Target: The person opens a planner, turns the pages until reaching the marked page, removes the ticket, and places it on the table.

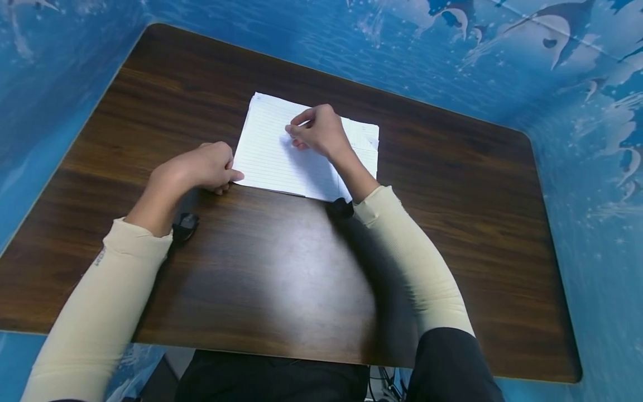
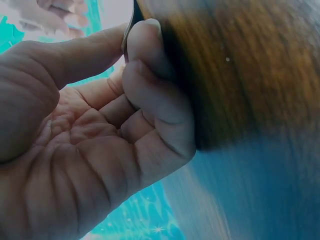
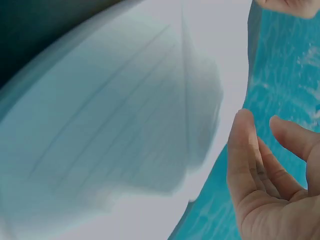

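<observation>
An open notebook (image 1: 266, 145) with white ruled pages lies slightly turned on the table. At its near left corner, my left hand (image 1: 198, 167) pinches the edge, thumb on the page. In the left wrist view, the fingers of that left hand (image 2: 110, 135) curl against the notebook's edge. Above the middle of the page hovers my right hand (image 1: 321, 131), its fingers loosely bent. The right wrist view shows a gap between thumb and fingers of the right hand (image 3: 280, 185), with nothing held; the ruled page (image 3: 110, 115) is beside them.
The dark wooden table (image 1: 452, 195) has rounded corners, and blue sea-patterned walls (image 1: 351, 50) surround it. Small black devices (image 1: 186, 226) are worn at both wrists. Cables (image 1: 389, 382) show below the table's front edge.
</observation>
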A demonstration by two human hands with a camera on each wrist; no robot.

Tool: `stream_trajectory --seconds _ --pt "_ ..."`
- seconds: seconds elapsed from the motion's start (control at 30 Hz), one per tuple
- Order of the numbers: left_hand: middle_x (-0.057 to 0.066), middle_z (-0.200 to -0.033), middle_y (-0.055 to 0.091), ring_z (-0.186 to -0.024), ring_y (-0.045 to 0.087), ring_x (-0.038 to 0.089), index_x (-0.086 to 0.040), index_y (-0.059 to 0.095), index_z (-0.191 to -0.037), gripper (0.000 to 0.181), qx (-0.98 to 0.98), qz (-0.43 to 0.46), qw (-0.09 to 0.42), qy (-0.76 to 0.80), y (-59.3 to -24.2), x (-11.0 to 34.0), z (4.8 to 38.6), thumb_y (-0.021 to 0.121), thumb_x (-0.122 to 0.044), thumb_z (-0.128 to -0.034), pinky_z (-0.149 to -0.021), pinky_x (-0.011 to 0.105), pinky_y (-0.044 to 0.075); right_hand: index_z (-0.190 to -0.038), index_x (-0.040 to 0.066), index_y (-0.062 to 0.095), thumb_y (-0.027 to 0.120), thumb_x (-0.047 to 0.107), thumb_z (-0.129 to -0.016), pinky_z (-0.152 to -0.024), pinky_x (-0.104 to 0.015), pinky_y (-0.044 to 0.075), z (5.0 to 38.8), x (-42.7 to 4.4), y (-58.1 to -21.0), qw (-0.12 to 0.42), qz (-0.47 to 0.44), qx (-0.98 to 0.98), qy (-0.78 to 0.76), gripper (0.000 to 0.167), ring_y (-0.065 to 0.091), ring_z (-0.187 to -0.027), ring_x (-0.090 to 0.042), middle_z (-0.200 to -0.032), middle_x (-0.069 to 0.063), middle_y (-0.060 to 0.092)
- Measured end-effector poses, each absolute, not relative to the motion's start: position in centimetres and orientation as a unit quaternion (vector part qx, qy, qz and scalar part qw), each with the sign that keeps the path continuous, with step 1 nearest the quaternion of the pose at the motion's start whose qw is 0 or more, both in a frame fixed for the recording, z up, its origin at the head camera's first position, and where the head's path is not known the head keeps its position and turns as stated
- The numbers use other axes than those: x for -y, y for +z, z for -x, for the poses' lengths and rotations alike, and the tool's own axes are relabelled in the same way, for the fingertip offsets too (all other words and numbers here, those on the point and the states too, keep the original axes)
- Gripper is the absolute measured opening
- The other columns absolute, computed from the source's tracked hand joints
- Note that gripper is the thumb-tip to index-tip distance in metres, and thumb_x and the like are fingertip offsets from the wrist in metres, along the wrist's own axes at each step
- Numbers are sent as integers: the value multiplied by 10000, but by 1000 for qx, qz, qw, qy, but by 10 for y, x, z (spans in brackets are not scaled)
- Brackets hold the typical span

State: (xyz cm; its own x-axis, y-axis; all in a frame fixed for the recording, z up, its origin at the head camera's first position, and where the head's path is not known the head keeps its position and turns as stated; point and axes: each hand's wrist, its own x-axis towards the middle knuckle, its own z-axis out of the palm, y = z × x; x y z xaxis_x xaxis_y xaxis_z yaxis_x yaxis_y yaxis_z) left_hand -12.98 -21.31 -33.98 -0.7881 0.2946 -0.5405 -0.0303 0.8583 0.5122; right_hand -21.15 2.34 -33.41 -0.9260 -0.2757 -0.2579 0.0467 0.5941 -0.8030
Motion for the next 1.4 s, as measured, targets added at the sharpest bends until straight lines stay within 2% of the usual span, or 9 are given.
stream_trajectory --seconds 0.23,0.43,0.57,0.83,0.93,1.07,1.13,1.3,1.4 --pt "93 -688 653 -647 589 225 -1 642 -795 378 -908 -71 314 268 -343 221 127 603 -205 -1110 -687 365 455 -1230 31 778 771 230 -1010 -874 -355 646 212 -64 -328 185 39 -891 -412 297 753 -759 -148 -1017 -163 809" --pt "100 -691 651 -644 588 228 -1 638 -796 359 -910 -73 304 272 -345 226 125 614 -189 -1101 -667 370 442 -1308 49 754 771 249 -1012 -953 -376 630 210 -98 -320 186 21 -912 -364 358 789 -904 -220 -1126 -157 803" --pt "108 -703 656 -646 589 228 4 646 -808 345 -912 -77 300 270 -345 228 124 616 -179 -1099 -668 371 445 -1342 68 741 773 268 -1011 -965 -374 624 207 -113 -319 187 2 -919 -346 387 792 -976 -260 -1163 -150 794" --pt "103 -705 650 -647 589 223 0 645 -812 352 -909 -80 303 273 -350 225 126 609 -189 -1106 -667 368 454 -1393 79 713 763 266 -1021 -943 -388 618 196 -142 -325 192 2 -937 -293 419 772 -1000 -276 -1229 -155 781" --pt "104 -711 651 -651 590 226 -1 643 -821 345 -910 -80 303 271 -349 225 127 604 -187 -1109 -667 369 456 -1337 61 731 762 265 -1022 -921 -382 618 190 -153 -327 193 7 -940 -281 377 759 -991 -291 -1202 -168 771" --pt "110 -720 655 -655 588 230 0 648 -826 344 -910 -83 305 268 -348 223 128 606 -192 -1109 -667 372 461 -1160 30 745 777 288 -1011 -877 -383 624 182 -163 -332 211 1 -945 -250 300 754 -937 -283 -1094 -180 757" --pt "112 -724 656 -657 586 232 1 651 -832 341 -910 -84 306 267 -347 222 129 607 -194 -1108 -667 374 463 -1110 24 739 801 339 -990 -859 -383 626 178 -166 -335 232 -2 -946 -226 342 750 -908 -270 -1053 -176 755" --pt "111 -719 654 -655 585 236 1 662 -837 339 -911 -86 306 262 -346 221 132 609 -194 -1108 -680 383 465 -1104 -5 763 842 484 -925 -756 -354 564 172 -169 -343 269 5 -950 -161 526 681 -861 -268 -986 -169 743" --pt "109 -715 652 -654 586 235 1 664 -838 340 -910 -89 307 262 -345 219 133 606 -194 -1110 -689 384 465 -1088 -10 772 846 480 -920 -708 -347 516 170 -173 -344 266 3 -952 -149 524 638 -849 -278 -945 -168 727"
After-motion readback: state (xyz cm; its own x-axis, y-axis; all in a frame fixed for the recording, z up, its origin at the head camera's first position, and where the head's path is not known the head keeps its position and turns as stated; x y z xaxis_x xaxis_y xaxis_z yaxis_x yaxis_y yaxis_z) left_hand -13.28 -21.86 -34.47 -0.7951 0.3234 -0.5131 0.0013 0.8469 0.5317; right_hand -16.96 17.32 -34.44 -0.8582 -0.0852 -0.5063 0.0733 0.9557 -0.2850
